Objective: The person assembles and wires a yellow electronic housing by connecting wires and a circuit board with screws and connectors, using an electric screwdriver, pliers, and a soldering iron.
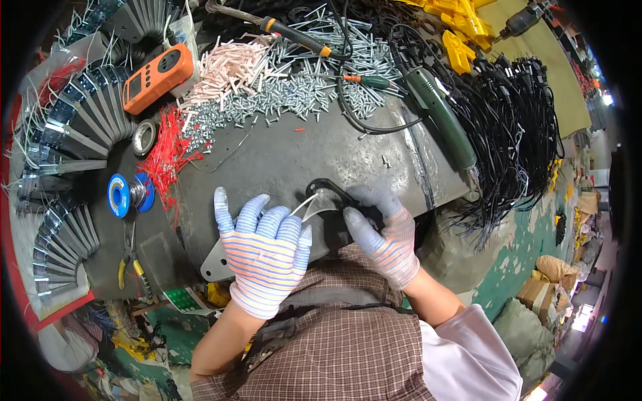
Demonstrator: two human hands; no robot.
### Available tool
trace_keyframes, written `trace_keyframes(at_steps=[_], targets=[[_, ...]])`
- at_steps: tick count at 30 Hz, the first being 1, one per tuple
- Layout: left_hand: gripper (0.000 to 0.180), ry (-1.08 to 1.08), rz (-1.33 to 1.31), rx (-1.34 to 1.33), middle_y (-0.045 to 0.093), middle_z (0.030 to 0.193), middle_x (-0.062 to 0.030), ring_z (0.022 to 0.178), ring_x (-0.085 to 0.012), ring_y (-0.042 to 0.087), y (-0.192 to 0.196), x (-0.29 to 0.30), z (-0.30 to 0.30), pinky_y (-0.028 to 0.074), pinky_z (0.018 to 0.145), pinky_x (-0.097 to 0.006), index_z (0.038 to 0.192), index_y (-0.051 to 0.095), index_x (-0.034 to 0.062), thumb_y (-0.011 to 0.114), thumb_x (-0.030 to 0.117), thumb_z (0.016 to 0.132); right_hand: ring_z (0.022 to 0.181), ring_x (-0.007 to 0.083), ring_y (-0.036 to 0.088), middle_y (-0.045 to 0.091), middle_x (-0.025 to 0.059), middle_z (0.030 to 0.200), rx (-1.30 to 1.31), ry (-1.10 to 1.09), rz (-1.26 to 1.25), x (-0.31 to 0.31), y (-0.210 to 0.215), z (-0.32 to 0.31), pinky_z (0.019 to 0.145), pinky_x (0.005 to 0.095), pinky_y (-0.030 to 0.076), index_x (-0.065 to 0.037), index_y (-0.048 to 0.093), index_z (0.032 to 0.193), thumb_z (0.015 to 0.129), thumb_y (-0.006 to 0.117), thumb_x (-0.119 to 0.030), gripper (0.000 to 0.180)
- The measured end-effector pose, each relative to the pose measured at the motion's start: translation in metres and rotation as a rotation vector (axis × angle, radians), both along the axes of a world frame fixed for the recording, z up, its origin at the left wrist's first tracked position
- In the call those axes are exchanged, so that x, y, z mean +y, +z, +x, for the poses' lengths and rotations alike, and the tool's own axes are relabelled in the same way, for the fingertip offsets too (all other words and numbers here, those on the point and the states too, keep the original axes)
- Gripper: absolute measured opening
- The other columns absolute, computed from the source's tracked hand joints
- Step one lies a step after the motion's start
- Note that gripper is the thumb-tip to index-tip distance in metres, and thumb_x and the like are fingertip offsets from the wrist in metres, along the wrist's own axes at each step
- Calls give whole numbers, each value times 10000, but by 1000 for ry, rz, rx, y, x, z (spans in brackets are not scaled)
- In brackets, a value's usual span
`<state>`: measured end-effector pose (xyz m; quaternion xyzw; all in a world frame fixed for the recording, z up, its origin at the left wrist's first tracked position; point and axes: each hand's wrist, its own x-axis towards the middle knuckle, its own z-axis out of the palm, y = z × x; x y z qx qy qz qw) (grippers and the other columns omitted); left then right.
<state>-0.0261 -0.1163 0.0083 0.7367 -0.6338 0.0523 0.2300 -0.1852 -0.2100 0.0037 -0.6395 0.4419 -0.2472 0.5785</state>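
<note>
Far to the left of the black part, many grey metal plates stand side by side in a curved row. Also left of the black part are pliers with yellow handles and a blue spool of shiny wire. Left of the black part and beyond it lie a grey roll of tape, an orange box with a small screen, a bunch of thin red ties and a heap of pale pink tubes. The left hand, in a striped glove, is just left of the black part. Its fingers are stretched and a little apart. A grey plate with holes pokes out from under it, but I cannot tell if the hand grips it. Thin white strands run from this hand to the black part. Beyond the black part is a big heap of silver screws. The black part is between the two hands. The right hand, gloved too, is just right of it, thumb and pointing finger bent and half open. I cannot tell how tightly they hold the black part. Farther right of it are a long green tool and a pile of black cords.
</note>
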Motion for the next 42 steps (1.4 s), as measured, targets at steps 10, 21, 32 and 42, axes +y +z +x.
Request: trace_keyframes(at_steps=[10,21,32,42], targets=[[486,43,-208,197,485,1223,-203,1166,-390,454,1,26,6,300,1019,-589,1144,523,79,677,280,729,787,331,637,635,162,936,-18,357,-547,17,8,26,688,391,522,-43,597,1130,800,642,-100,338],[675,16,48,70,535,1207,-161,1098,-332,497,-16,31,19,369,956,-451,1251,487,8,666,361,705,772,325,623,635,141,864,-74,364,-517,21,2,30,692,401,505,-57,617,1119,843,622,-184,304],[632,43,-57,47,556,1175,-129,1096,-319,506,-20,17,12,375,955,-436,1248,503,49,675,288,689,776,329,635,639,159,886,-178,283,-717,17,-19,29,680,391,516,-23,615,1099,836,629,-175,304],[734,63,-9,114,555,1167,-150,1076,-346,506,-11,19,11,374,952,-465,1228,519,65,748,448,646,710,330,622,628,138,749,55,332,-862,-101,29,18,638,384,515,-42,647,828,829,630,-232,191]])
